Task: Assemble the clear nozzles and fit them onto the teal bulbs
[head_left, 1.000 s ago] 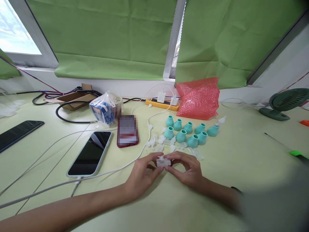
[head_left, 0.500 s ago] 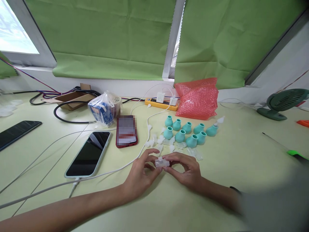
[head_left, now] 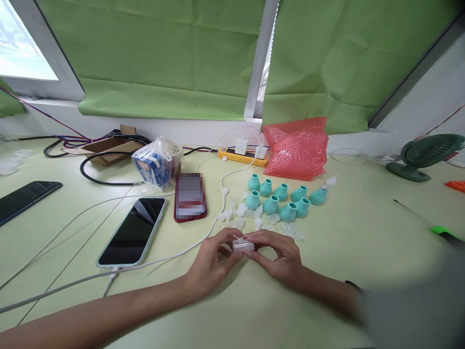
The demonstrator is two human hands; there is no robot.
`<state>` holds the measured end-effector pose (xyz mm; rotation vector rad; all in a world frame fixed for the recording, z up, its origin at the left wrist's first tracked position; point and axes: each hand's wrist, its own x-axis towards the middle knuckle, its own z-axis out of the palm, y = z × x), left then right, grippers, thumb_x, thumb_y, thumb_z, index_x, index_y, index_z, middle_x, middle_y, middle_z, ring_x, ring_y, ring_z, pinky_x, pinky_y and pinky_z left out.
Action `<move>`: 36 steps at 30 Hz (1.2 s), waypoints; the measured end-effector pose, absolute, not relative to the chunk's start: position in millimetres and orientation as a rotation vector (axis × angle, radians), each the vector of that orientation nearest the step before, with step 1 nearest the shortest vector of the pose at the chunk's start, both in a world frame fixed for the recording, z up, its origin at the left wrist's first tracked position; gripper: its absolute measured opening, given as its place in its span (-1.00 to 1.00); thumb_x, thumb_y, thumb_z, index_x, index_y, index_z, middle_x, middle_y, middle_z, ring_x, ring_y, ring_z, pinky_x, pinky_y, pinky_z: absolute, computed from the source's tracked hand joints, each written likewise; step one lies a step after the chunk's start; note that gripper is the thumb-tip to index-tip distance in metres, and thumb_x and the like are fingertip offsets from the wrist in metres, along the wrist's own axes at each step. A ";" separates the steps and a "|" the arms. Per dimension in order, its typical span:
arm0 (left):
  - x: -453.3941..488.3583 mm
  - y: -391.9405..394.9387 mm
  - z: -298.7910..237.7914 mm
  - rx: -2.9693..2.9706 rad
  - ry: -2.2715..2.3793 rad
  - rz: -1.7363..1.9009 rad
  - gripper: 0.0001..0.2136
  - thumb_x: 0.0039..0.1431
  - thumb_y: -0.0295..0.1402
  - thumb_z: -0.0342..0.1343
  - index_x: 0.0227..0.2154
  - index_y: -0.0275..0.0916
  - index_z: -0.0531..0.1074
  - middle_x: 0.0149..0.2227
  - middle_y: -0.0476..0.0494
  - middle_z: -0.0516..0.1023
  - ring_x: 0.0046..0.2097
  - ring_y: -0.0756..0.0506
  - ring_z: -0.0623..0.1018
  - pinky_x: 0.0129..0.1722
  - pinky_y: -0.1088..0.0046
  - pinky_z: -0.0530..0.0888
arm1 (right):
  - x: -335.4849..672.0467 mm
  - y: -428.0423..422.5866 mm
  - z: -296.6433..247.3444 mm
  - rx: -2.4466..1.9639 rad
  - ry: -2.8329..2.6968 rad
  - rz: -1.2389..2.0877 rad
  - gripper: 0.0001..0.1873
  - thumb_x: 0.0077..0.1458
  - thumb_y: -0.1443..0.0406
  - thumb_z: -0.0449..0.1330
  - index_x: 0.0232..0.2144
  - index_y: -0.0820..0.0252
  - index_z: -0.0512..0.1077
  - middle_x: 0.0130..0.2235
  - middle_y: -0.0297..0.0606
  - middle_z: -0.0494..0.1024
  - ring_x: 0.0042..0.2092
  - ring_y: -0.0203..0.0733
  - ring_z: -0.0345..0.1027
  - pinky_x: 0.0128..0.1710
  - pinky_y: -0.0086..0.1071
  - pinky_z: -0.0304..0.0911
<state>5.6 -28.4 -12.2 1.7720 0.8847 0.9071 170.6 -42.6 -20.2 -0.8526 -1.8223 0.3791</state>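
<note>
Pinching clear plastic piece [head_left: 243,245] between fingertips of my left hand [head_left: 210,261] and right hand [head_left: 288,257], head view. Piece over worktop [head_left: 337,247], nearer me than loose translucent bits [head_left: 241,210] and teal bulbs [head_left: 271,205]. Red-cased phone [head_left: 189,196] left of bits; red bubble-wrap pouch [head_left: 296,150] behind bulbs.

left grip [head_left: 212,264]: pinching | right grip [head_left: 280,254]: pinching, opposite | forearms [head_left: 145,301]: angled inward

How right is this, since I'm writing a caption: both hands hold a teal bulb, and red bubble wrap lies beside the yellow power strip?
Not quite. In the head view, the left hand and right hand hold a clear plastic piece, not a bulb. The red bubble wrap is beside the yellow power strip.
</note>
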 end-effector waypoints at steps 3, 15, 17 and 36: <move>5.2 -28.2 -11.5 1.775 0.867 0.896 -0.84 0.03 -0.42 0.01 -0.28 -0.24 0.32 -0.28 -0.10 0.43 -0.27 -0.04 0.44 -0.35 0.50 0.43 | 170.8 -42.4 -20.6 -0.830 -1.830 0.358 -0.77 -0.14 0.43 0.21 -0.32 0.20 0.41 -0.39 -0.21 0.52 -0.36 -0.23 0.40 -0.45 -0.43 0.36; 5.7 -29.5 -12.0 1.829 0.911 0.912 -0.83 0.01 -0.43 0.02 -0.27 -0.22 0.33 -0.27 -0.08 0.46 -0.26 -0.03 0.46 -0.32 0.49 0.42 | 172.0 -41.5 -22.3 -0.803 -1.856 0.338 -0.74 -0.15 0.48 0.20 -0.32 0.20 0.39 -0.37 -0.20 0.50 -0.33 -0.23 0.38 -0.34 -0.38 0.34; 5.4 -29.0 -12.0 1.808 0.928 0.913 -0.83 0.00 -0.42 0.04 -0.28 -0.23 0.35 -0.29 -0.09 0.48 -0.27 -0.04 0.46 -0.31 0.47 0.42 | 172.2 -41.8 -22.2 -0.806 -1.861 0.331 -0.75 -0.14 0.48 0.20 -0.32 0.20 0.38 -0.37 -0.19 0.50 -0.33 -0.23 0.38 -0.33 -0.37 0.34; 4.4 -27.8 -13.4 1.774 0.937 0.932 -0.88 -0.03 -0.41 0.07 -0.36 -0.25 0.37 -0.33 -0.08 0.45 -0.31 -0.03 0.45 -0.35 0.49 0.43 | 172.7 -42.1 -22.8 -0.799 -1.876 0.326 -0.75 -0.14 0.48 0.19 -0.33 0.18 0.37 -0.33 -0.19 0.50 -0.30 -0.22 0.38 -0.33 -0.36 0.36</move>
